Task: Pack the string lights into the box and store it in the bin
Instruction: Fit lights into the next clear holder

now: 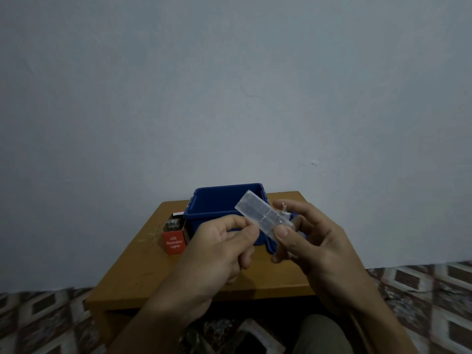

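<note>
My right grip (pixel 314 246) clasps the clear battery case (pixel 264 215) of the string lights, and my left grip (pixel 219 249) pinches its near edge, above the tabletop (pixel 143 272). The open red box (pixel 174 238) sits at nine o'clock of the blue bin (pixel 219 200). I'd feed the case in end-first, wire tucked.

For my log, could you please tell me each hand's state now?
Left hand: pinching the clear battery case.
Right hand: gripping the same case.

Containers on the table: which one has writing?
The small red box, left of the blue bin; its front reads LED Decorative Lights, while the bin is plain.
</note>
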A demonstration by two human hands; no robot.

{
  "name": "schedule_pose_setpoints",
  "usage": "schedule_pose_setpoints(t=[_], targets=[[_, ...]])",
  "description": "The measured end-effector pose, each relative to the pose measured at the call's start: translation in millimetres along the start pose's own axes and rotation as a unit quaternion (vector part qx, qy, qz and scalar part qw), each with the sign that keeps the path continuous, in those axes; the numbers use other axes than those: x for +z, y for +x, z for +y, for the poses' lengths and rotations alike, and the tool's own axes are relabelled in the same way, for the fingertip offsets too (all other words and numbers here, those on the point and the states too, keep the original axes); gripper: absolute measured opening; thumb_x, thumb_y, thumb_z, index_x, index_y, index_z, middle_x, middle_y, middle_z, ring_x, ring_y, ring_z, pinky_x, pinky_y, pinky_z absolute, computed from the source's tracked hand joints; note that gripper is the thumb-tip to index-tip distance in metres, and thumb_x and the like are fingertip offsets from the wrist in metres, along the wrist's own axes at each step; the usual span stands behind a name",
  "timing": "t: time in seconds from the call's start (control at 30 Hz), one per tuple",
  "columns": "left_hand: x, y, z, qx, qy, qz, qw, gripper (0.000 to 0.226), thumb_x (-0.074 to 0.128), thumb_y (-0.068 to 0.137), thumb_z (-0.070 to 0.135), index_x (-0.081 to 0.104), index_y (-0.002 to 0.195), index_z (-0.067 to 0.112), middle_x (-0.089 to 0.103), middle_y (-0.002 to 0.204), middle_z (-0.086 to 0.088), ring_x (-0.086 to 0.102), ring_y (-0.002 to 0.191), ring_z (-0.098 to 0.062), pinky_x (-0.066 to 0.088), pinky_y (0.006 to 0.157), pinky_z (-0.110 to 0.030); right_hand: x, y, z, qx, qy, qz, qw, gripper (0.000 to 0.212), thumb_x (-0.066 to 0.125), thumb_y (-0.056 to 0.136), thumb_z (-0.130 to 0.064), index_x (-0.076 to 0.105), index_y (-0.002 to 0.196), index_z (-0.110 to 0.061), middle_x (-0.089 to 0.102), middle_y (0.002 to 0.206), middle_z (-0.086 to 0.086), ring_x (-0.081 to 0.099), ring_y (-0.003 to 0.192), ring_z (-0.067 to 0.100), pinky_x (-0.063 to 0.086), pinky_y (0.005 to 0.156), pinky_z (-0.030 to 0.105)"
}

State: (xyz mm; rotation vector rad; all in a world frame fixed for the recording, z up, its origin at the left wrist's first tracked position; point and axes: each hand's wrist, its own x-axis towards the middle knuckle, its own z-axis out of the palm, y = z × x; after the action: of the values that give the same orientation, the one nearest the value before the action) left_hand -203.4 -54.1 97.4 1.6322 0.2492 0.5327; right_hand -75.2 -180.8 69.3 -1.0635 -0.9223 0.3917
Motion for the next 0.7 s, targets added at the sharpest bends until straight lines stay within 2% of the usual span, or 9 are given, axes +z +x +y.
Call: schedule_pose_setpoints(t=[0.17, 0.33, 0.7], targets=[[-2.7, 0.9, -1.9, 0.003, -0.022, -0.028, 0.999, 0.021, 0.059, 0.097, 0.021, 0.066, 0.112, 0.009, 0.047, 0.056, -0.002, 0.026, 0.037, -0.006, 0.021, 0.038, -0.019, -1.0, 0.7, -2.1, 0.027, 0.04, -0.029, 0.998, 0.033, 0.075, 0.076, -0.017, 0.073, 0.108, -0.022, 0.056, 0.089, 0.023, 0.063, 0.068, 0.023, 0.058, 0.067, 0.035], [-5.8, -0.6, -2.4, -0.008, -0.026, -0.062, 0.998, 0.02, 0.058, 0.097, 0.023, 0.071, 0.111, 0.018, 0.045, 0.058, -0.004, 0.021, 0.041, -0.01, 0.016, 0.043, -0.025, -2.4, 0.7, -2.7, 0.035, 0.036, -0.031, 0.998, 0.029, 0.075, 0.076, -0.018, 0.072, 0.104, -0.02, 0.05, 0.098, 0.038, 0.062, 0.065, 0.028, 0.058, 0.066, 0.036], [-5.7, -0.2, -3.6, -0.014, -0.045, -0.092, 0.995, 0.027, 0.054, 0.099, 0.015, 0.07, 0.118, 0.026, 0.038, 0.056, -0.001, 0.023, 0.039, -0.007, 0.023, 0.039, -0.019, -1.0, -0.2, -1.7, 0.027, 0.003, -0.023, 0.999, 0.032, 0.073, 0.079, -0.022, 0.072, 0.111, -0.026, 0.057, 0.092, 0.027, 0.065, 0.066, 0.026, 0.059, 0.07, 0.037]])
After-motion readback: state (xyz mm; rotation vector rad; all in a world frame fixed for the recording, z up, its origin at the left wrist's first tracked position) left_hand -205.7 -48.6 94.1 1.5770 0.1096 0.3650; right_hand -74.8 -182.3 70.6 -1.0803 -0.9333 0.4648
